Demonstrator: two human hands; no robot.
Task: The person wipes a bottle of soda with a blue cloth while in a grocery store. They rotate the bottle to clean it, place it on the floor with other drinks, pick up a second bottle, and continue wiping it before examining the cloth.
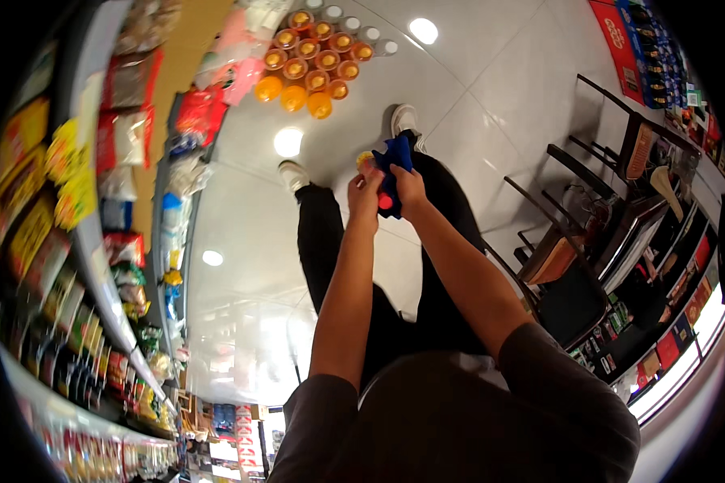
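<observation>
Both my hands meet in front of me, above the floor and between my legs. My right hand is closed on a crumpled dark blue cloth, which could also be a soft bag. Beside it, my left hand has its fingers bent around a small object with a yellow end; its kind is too small to tell. A bright red round spot shows between the hands, against the blue. Whether it belongs to the yellow-ended object or to the blue one, I cannot tell.
Shelves of packaged goods run along the left. Orange-topped bottles and several white-capped ones stand grouped on the tiled floor ahead. At right are a chair and a cluttered counter.
</observation>
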